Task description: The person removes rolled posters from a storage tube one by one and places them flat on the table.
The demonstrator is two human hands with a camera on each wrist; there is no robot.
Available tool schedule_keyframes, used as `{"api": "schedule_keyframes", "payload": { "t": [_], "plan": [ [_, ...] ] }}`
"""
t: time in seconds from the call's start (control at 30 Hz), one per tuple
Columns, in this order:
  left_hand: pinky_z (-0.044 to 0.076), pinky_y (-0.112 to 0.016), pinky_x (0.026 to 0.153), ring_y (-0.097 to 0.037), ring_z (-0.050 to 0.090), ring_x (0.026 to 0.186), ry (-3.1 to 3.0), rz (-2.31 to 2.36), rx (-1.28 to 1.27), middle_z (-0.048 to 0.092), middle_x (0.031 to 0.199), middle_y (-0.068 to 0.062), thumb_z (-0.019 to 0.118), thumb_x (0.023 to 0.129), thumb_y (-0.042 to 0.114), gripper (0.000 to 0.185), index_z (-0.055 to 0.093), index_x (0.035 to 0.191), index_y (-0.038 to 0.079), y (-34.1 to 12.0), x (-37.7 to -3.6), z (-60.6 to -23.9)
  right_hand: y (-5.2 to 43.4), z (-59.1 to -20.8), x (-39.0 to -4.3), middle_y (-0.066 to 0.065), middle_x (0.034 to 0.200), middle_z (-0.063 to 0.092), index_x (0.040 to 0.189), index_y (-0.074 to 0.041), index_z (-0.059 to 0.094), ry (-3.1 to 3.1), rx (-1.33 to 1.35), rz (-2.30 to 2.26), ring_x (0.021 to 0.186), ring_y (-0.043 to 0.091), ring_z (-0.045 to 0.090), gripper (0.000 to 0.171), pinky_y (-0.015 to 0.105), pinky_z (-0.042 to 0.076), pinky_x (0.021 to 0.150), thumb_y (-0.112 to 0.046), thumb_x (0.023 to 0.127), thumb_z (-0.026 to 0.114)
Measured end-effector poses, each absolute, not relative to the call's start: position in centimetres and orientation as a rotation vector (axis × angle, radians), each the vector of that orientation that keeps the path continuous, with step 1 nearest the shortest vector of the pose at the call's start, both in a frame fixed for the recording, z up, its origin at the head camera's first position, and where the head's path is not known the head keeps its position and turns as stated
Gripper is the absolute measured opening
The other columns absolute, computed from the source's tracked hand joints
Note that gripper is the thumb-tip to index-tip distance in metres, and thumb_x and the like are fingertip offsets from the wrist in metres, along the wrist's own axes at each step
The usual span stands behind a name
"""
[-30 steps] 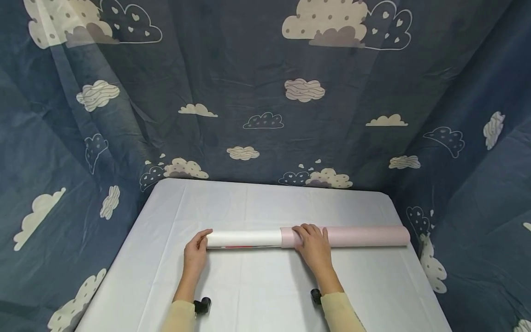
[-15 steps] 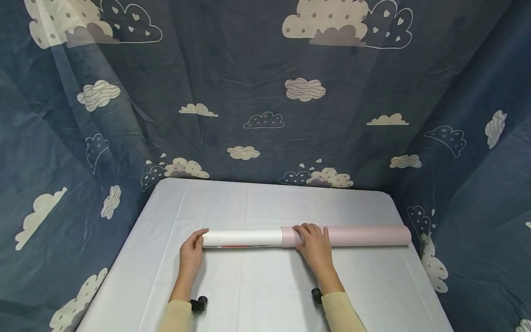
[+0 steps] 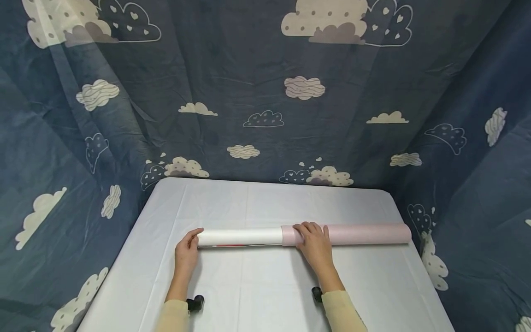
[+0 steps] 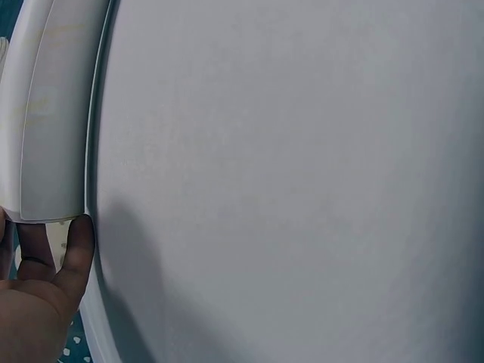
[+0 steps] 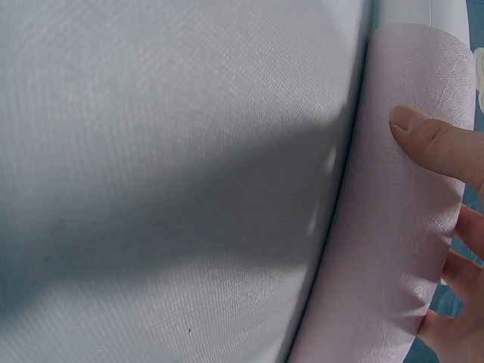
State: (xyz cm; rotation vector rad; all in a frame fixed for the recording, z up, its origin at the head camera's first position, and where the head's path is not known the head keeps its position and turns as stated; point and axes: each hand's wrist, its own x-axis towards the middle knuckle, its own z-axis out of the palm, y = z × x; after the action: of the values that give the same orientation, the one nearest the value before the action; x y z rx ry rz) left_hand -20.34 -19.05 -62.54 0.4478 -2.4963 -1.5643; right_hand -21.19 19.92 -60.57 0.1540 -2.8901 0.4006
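Draped navy cloud-print cloth (image 3: 257,69) backs a pale sheeted surface (image 3: 265,286). Across it lies a white roll (image 3: 240,237), its right part sleeved inside a pink textured tube (image 3: 365,234). My left hand (image 3: 186,253) pinches the white roll's free end; my right hand (image 3: 315,242) curls over the pink tube near its mouth. To do this well, I judge the pull should run straight along the axis, with the tube pinned flat. The white roll looks smooth and stiff, the pink tube faintly leather-grained.
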Motion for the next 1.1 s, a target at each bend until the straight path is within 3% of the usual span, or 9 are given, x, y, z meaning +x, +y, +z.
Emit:
{"api": "schedule_keyframes", "payload": {
  "t": [0.27,0.4,0.47,0.53,0.77,1.1],
  "plan": [
    [0.042,-0.012,0.085,-0.025,0.060,0.130,-2.507,-1.568,0.463,0.067,0.146,-0.015,0.050,0.112,0.012,0.033,0.071,0.137,0.015,-19.8,-20.2,-62.5,19.9,-60.7,-21.2,0.004,0.135,0.070,0.134,-0.025,0.070,-2.901,0.146,0.403,0.137,0.032,0.058,0.063,0.073,0.031,0.122,-0.018,0.076,0.096],
    [0.040,-0.010,0.081,-0.025,0.060,0.124,-2.494,-1.571,0.479,0.067,0.145,-0.015,0.049,0.112,0.011,0.033,0.070,0.137,0.015,-20.3,-20.1,-62.5,19.9,-60.7,-21.2,0.004,0.136,0.070,0.134,-0.025,0.070,-2.905,0.145,0.410,0.138,0.032,0.058,0.064,0.073,0.031,0.123,-0.018,0.076,0.096],
    [0.042,-0.014,0.081,-0.025,0.060,0.120,-2.495,-1.558,0.481,0.067,0.145,-0.016,0.049,0.112,0.011,0.033,0.070,0.137,0.015,-20.5,-20.0,-62.5,19.9,-60.6,-21.2,0.005,0.136,0.069,0.134,-0.025,0.070,-2.904,0.145,0.414,0.138,0.032,0.058,0.064,0.073,0.031,0.123,-0.018,0.076,0.096],
    [0.046,-0.018,0.087,-0.026,0.061,0.126,-2.485,-1.553,0.482,0.067,0.146,-0.016,0.049,0.112,0.011,0.033,0.070,0.137,0.014,-20.7,-20.0,-62.4,19.9,-60.6,-21.2,0.005,0.136,0.070,0.134,-0.025,0.070,-2.900,0.147,0.417,0.138,0.032,0.058,0.064,0.073,0.031,0.123,-0.018,0.076,0.096],
    [0.047,-0.050,0.113,-0.034,0.054,0.145,-2.443,-1.578,0.459,0.064,0.149,-0.019,0.049,0.111,0.005,0.033,0.069,0.137,0.009,-21.4,-19.9,-62.3,19.8,-60.6,-21.2,0.005,0.137,0.070,0.134,-0.025,0.070,-2.896,0.145,0.406,0.138,0.032,0.058,0.064,0.073,0.031,0.123,-0.019,0.076,0.096],
    [0.042,-0.055,0.121,-0.038,0.048,0.151,-2.440,-1.623,0.480,0.058,0.154,-0.022,0.044,0.113,0.008,0.035,0.066,0.140,0.008,-22.2,-19.8,-62.0,19.7,-60.7,-21.2,0.006,0.136,0.070,0.134,-0.025,0.070,-2.887,0.147,0.393,0.138,0.032,0.058,0.065,0.073,0.032,0.122,-0.019,0.075,0.097]
  ]
}}
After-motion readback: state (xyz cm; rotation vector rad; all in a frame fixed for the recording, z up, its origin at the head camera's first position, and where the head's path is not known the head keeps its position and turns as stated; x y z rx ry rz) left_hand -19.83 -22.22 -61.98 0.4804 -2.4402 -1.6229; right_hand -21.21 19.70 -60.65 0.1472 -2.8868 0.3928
